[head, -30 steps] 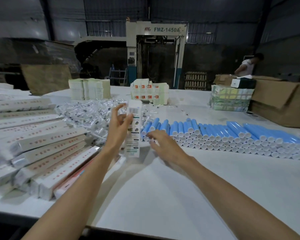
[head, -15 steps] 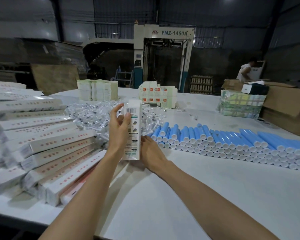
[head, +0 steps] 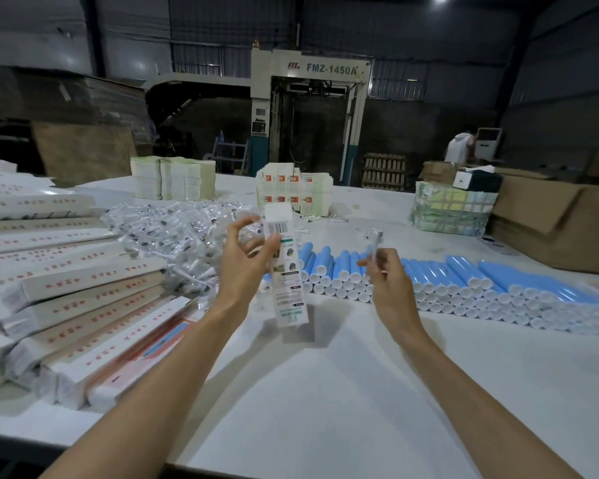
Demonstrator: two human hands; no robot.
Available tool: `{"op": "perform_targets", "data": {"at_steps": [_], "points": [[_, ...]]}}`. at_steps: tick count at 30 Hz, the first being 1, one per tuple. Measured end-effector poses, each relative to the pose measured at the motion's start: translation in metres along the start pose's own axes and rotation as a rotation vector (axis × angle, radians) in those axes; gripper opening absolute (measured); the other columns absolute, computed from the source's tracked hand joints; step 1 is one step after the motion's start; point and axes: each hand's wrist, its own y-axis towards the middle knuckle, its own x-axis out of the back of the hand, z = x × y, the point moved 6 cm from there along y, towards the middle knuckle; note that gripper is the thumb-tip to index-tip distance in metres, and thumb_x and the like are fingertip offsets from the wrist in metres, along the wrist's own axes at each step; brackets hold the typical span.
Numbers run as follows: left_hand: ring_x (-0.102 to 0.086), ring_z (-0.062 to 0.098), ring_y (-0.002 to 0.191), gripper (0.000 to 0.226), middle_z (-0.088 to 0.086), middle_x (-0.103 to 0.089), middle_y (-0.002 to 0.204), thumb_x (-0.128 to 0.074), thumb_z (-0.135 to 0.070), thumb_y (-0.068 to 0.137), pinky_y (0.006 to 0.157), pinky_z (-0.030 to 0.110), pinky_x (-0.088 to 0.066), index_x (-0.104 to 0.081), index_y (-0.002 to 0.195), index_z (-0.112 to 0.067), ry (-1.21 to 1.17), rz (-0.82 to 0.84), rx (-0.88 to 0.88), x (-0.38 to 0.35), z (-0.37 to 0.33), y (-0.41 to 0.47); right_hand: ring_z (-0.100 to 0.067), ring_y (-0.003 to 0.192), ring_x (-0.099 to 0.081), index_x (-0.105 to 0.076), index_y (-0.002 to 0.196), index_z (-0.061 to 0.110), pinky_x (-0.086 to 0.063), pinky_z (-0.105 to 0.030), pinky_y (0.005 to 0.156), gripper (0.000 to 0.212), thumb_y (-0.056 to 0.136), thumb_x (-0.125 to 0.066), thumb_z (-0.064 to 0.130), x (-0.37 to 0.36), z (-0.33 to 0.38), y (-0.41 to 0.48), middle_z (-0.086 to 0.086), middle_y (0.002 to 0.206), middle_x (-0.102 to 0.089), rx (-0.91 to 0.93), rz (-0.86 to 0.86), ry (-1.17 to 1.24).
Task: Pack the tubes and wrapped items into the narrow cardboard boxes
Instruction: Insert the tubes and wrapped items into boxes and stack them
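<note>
Left hand (head: 244, 271) grips the narrow box (head: 286, 274) upright; right hand (head: 389, 285) pinches a clear wrapped item (head: 374, 242) beside it — the table (head: 325, 402) stretches from both to its near edge.

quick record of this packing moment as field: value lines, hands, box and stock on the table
left hand: grips the narrow box, held upright
right hand: pinches a clear wrapped item, right of the box, not yet inside
blue tubes: lying in rows on the table, behind the hands
wrapped pile: loose heap, far left of the tubes
long boxes: stacked at the left edge
</note>
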Motion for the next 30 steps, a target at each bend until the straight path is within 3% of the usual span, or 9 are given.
{"op": "perform_targets", "data": {"at_steps": [2,4,6,11,15,17,21,25,30], "points": [[-0.080,0.014,0.098,0.046,0.002,-0.082,0.109,-0.078,-0.025,0.099,0.070,0.022,-0.062,-0.050,0.135,-0.032,0.041,0.056,0.030,-0.023,0.009,-0.008,-0.019,0.092,-0.070,-0.064,0.102,0.024,-0.052,-0.026,0.077,0.007,0.107,-0.059,0.023,0.013,-0.004,0.003,0.001,0.110,-0.067,-0.121,-0.059,0.195],[-0.080,0.015,0.097,0.048,0.003,-0.080,0.112,-0.080,-0.029,0.098,0.070,0.025,-0.062,-0.050,0.135,-0.032,0.088,0.127,0.048,-0.048,0.016,-0.012,-0.014,0.082,-0.072,-0.066,0.098,0.023,-0.054,-0.026,0.076,0.009,0.102,-0.066,0.015,0.022,-0.002,0.007,0.006,0.095,-0.071,-0.160,-0.102,0.322],[-0.080,0.018,0.096,0.047,0.004,-0.080,0.108,-0.081,-0.031,0.098,0.072,0.030,-0.061,-0.050,0.133,-0.034,0.091,0.175,0.071,-0.069,0.022,-0.013,-0.014,0.084,-0.073,-0.066,0.103,0.022,-0.057,-0.025,0.078,0.013,0.097,-0.070,0.012,0.030,0.003,0.011,0.012,0.085,-0.072,-0.160,-0.140,0.416],[-0.080,0.018,0.095,0.044,-0.003,-0.082,0.104,-0.082,-0.033,0.096,0.075,0.033,-0.062,-0.050,0.126,-0.040,0.113,0.215,0.088,-0.099,0.037,-0.020,-0.011,0.094,-0.070,-0.068,0.111,0.013,-0.052,-0.028,0.085,0.020,0.092,-0.072,0.009,0.054,0.012,0.021,0.005,0.092,-0.075,-0.112,-0.226,0.472],[-0.081,0.019,0.094,0.045,-0.003,-0.082,0.107,-0.083,-0.034,0.095,0.071,0.027,-0.061,-0.050,0.125,-0.039,0.070,0.281,0.079,-0.106,0.038,-0.028,-0.015,0.101,-0.073,-0.041,0.142,0.027,-0.053,-0.017,0.088,0.059,0.094,-0.063,-0.001,0.063,0.035,0.026,-0.004,0.100,-0.077,0.038,-0.157,0.474],[-0.081,0.021,0.094,0.047,-0.002,-0.082,0.108,-0.084,-0.035,0.094,0.072,0.026,-0.061,-0.050,0.126,-0.039,0.086,0.318,0.057,-0.111,0.034,-0.031,-0.022,0.097,-0.075,-0.035,0.150,0.032,-0.058,-0.024,0.088,0.073,0.093,-0.063,-0.004,0.061,0.050,0.029,-0.008,0.103,-0.073,0.125,-0.105,0.404],[-0.080,0.021,0.093,0.047,-0.003,-0.081,0.109,-0.085,-0.034,0.093,0.073,0.024,-0.061,-0.050,0.124,-0.041,0.097,0.331,0.041,-0.112,0.030,-0.032,-0.024,0.089,-0.077,-0.052,0.138,0.026,-0.062,-0.039,0.084,0.057,0.087,-0.065,0.003,0.055,0.070,0.035,-0.008,0.102,-0.066,0.181,-0.063,0.296],[-0.080,0.019,0.092,0.049,-0.006,-0.081,0.108,-0.086,-0.034,0.092,0.072,0.025,-0.061,-0.051,0.124,-0.043,0.102,0.321,0.042,-0.109,0.028,-0.031,-0.022,0.087,-0.079,-0.052,0.134,0.023,-0.062,-0.033,0.083,0.051,0.090,-0.071,0.004,0.058,0.077,0.037,-0.007,0.104,-0.066,0.198,-0.063,0.340],[-0.079,0.021,0.093,0.050,-0.006,-0.081,0.109,-0.085,-0.037,0.092,0.080,0.030,-0.063,-0.050,0.126,-0.043,0.135,0.359,0.001,-0.114,0.026,-0.035,-0.021,0.085,-0.077,-0.055,0.125,0.023,-0.064,-0.037,0.080,0.044,0.090,-0.074,0.005,0.057,0.085,0.037,0.003,0.097,-0.069,0.248,-0.043,0.302]]}}
